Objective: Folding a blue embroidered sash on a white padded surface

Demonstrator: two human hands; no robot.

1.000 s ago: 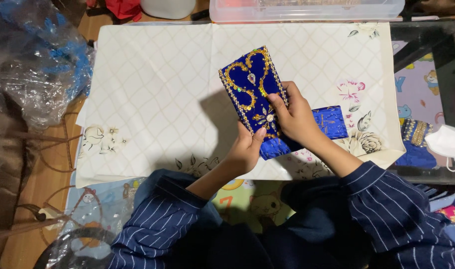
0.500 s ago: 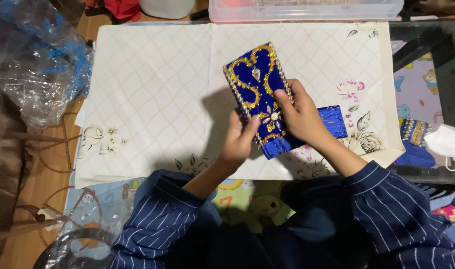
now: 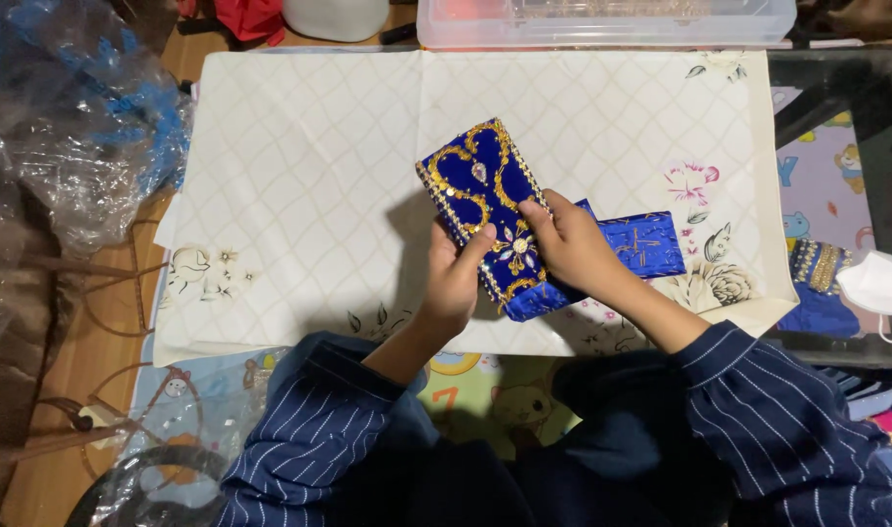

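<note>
Both hands grip a royal-blue velvet pouch (image 3: pixel 477 190) trimmed with gold embroidery and small gems, tilted above a cream quilted cloth (image 3: pixel 300 185). My left hand (image 3: pixel 456 278) clasps its lower left edge, thumb on the front. My right hand (image 3: pixel 568 249) grips the lower right side, fingers over the gold flower motif. Just right of the hands, a flat blue piece with gold print (image 3: pixel 646 244) lies on the cloth, partly under my right hand. Dark striped sleeves cover both forearms.
A clear plastic box (image 3: pixel 602 20) lies along the cloth's far edge. Crumpled clear plastic wrap (image 3: pixel 65 127) is heaped at the left. A dark crate (image 3: pixel 846 88) at the right holds more blue-and-gold pieces (image 3: pixel 822 283), with a white face mask (image 3: pixel 880 283) on its rim.
The pouch has shifted slightly left and turned in the hands. Both hands have adjusted their hold along its lower end.
</note>
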